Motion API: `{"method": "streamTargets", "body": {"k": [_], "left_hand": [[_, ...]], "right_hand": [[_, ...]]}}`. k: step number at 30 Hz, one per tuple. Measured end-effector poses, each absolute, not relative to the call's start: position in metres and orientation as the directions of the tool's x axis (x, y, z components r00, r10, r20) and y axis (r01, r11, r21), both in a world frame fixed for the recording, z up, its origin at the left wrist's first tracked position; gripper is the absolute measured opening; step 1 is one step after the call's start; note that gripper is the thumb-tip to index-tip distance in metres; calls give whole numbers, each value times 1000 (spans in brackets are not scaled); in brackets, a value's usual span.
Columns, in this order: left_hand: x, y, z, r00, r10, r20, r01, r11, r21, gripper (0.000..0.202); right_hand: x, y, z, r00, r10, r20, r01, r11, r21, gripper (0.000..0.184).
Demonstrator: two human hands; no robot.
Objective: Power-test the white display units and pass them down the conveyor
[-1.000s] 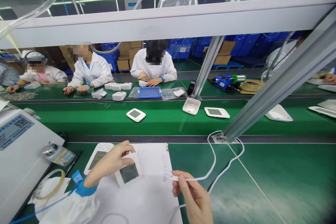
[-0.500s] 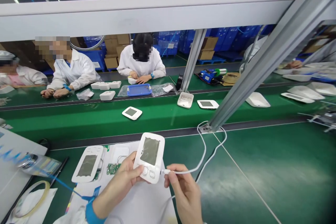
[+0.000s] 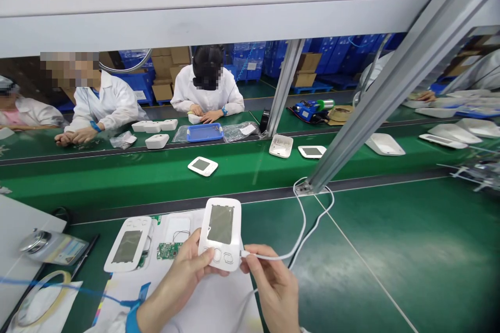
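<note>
My left hand (image 3: 191, 265) is closed round the lower left of a white handheld device (image 3: 221, 225) with a grey screen, its thumb lying by the front buttons. At the device's lower right side, my right hand (image 3: 273, 283) pinches the plug of a white cable (image 3: 269, 257). The plug meets the side of the device; how deep it sits I cannot tell. The cable loops away to the foot of a metal post. A second device (image 3: 128, 244) lies on white paper (image 3: 211, 302) to the left, beside a green circuit board (image 3: 169, 251).
A green conveyor (image 3: 242, 166) beyond my bench carries device fronts and housings. The metal post (image 3: 351, 99) slants up on the right. At left are a tape roll (image 3: 42, 299) and a metal-topped bottle (image 3: 54, 245). Co-workers sit across the line, one behind a blue tray (image 3: 204, 132).
The plug has come up against the device's side, closing the small gap seen before. The loose device fronts and housing on the conveyor have shifted slightly right.
</note>
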State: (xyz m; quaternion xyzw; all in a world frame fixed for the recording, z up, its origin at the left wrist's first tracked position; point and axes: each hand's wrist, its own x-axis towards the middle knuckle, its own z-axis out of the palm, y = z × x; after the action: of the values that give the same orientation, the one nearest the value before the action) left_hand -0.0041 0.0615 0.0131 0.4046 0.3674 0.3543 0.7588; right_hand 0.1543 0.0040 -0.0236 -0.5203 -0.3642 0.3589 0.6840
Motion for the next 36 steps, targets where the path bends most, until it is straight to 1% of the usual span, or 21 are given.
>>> {"method": "streamTargets", "body": {"k": [3,6,9,11,13,17,20,24,26,28,32,36], "left_hand": [[0,53,9,482,848,-218,-226,361,905,53],[3,46,0,437,886,-154,-176,253,951,63],[2,41,-6,360,915,-182,-80,225,971,84],[0,39,-6,334,918,-214,-4,228,974,100],[-3,38,-4,343,916,-207,57,199,978,108],[-11,40,-2,396,899,-189,135,146,980,105],[-15,41,-1,379,905,-194,186,131,974,100],[-17,41,-1,374,915,-153,131,111,985,100],[-16,41,-1,382,913,-143,110,109,988,100],[-16,41,0,388,910,-148,126,106,986,99],[-15,41,5,407,895,-181,215,99,971,95],[-13,41,8,410,895,-177,206,98,974,91]], "right_hand": [[155,5,-26,505,855,119,-158,228,-961,20],[157,7,-28,499,860,105,-154,207,-966,20],[156,8,-28,453,890,58,-171,150,-974,25],[153,8,-28,404,915,20,-243,129,-962,27],[151,8,-28,358,934,2,-310,121,-943,29],[150,7,-27,328,945,-2,-335,114,-935,30],[150,6,-27,315,949,1,-330,110,-938,30],[150,5,-26,320,947,14,-279,109,-954,31],[150,5,-26,314,950,6,-282,99,-954,33],[150,5,-25,299,954,-10,-306,86,-948,34],[150,4,-24,291,956,-21,-329,79,-941,34],[149,4,-22,298,954,-28,-319,71,-945,33]]}}
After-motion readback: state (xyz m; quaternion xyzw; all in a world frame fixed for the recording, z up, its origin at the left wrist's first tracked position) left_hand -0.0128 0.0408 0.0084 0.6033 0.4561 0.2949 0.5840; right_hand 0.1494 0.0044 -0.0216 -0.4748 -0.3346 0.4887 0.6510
